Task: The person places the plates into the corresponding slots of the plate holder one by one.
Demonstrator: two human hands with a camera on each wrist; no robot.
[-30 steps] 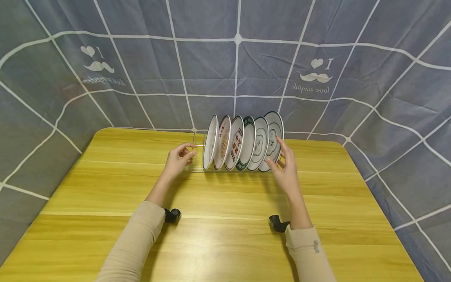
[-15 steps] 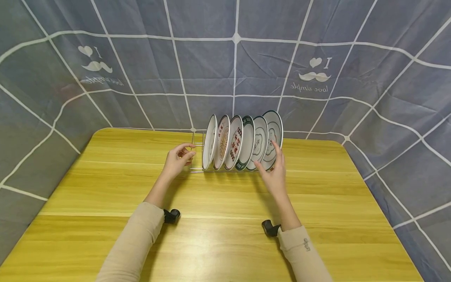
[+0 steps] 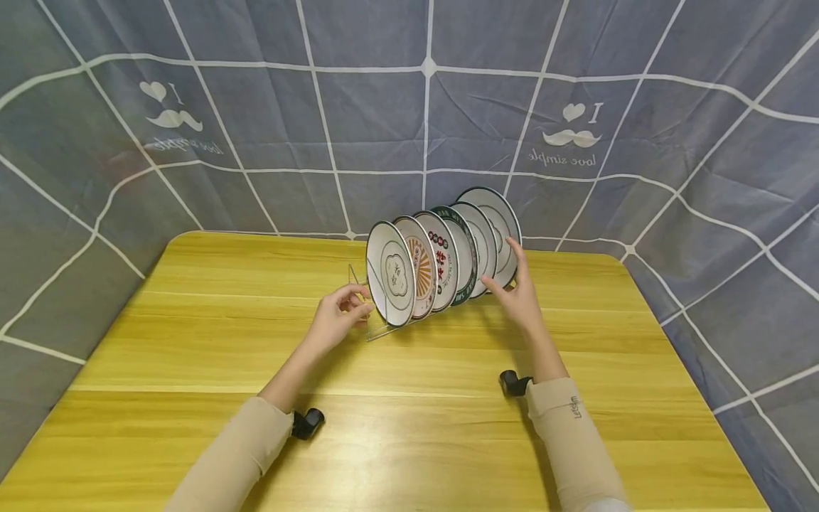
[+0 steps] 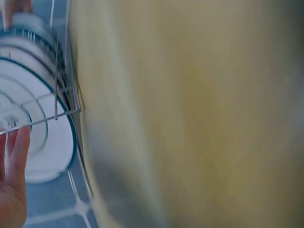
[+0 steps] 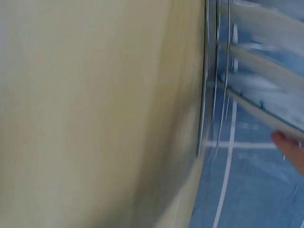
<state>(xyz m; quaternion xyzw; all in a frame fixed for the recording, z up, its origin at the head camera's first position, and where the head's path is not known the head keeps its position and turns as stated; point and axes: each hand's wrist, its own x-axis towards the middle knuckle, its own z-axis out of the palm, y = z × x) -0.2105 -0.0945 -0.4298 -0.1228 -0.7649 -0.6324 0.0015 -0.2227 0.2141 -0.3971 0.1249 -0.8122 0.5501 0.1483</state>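
A wire dish rack holds several round plates standing on edge in a row and sits at a slant near the back of the table. Its near left end is pinched by my left hand, whose thumb and fingers close on the thin end wire, also visible in the left wrist view. The nearest plate is white with a dark rim and a flower-shaped outline. At the far right end, my right hand curves its thumb and fingers around the rack's end, by the last plate. A fingertip shows against a plate's rim in the right wrist view.
The yellow wood-grain table has rounded back corners. Grey cloth with white grid lines hangs behind the table and at both sides, close to the plates.
The rack has swung from lying straight across to a slant, its left end toward me and its right end back. Both hands moved with it; the right hand first shifted left, then right.
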